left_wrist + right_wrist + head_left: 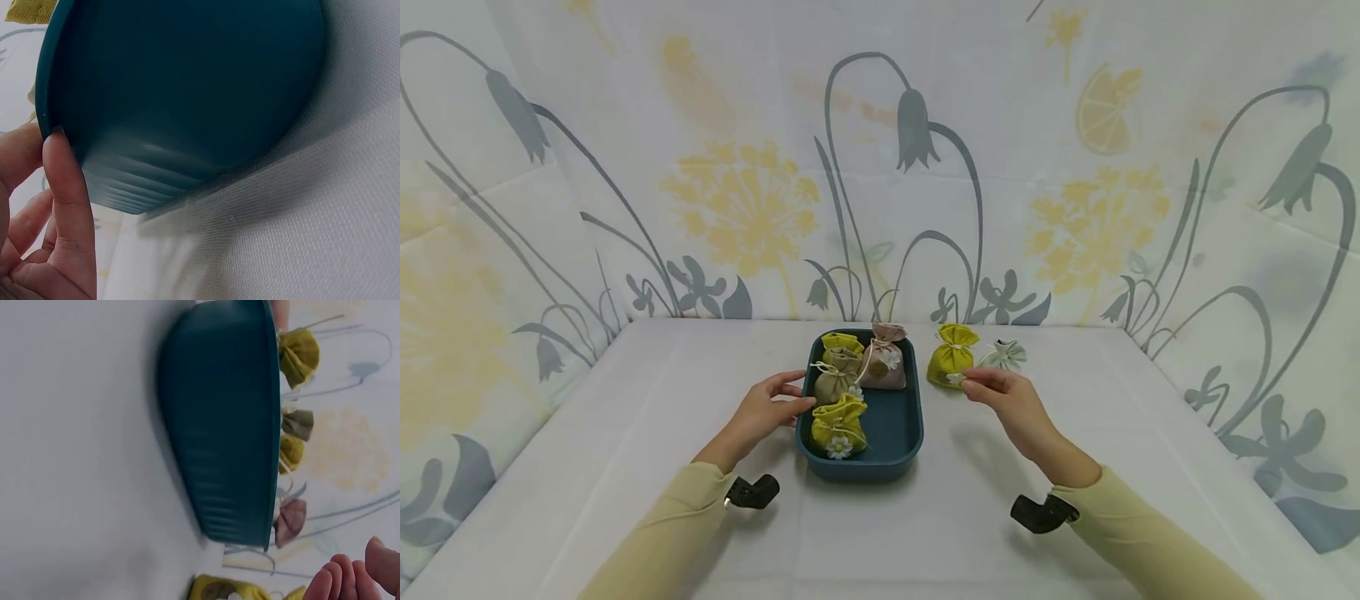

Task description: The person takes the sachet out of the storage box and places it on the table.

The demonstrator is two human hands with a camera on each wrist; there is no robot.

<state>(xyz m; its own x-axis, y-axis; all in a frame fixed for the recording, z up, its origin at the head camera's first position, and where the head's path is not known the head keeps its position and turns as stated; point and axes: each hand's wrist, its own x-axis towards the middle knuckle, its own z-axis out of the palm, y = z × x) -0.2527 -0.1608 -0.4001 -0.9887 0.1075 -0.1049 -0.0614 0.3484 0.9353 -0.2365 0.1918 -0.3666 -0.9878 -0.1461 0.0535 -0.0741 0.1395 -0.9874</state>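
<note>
In the head view my left hand [769, 406] is at the left side of a dark teal tray [887, 473]. It pinches the tray's rim between thumb and fingers, as the left wrist view shows too. Inside stand a yellow-green pouch [831, 427] with a white flower, a tan pouch [833, 386], a pink pouch [891, 377] and, behind, another yellow-green pouch [842, 341]. My right hand [1009, 406] is right of the tray, fingers loosely bent. Its fingertips are right by the flower of a yellow-green pouch [950, 363] standing on the table.
A pale grey-green pouch [1006, 354] lies behind my right hand. The table has a white cloth [700, 375], and a floral printed curtain [880, 208] rises at its back and sides. Black wrist cameras [1041, 514] sit on both sleeves.
</note>
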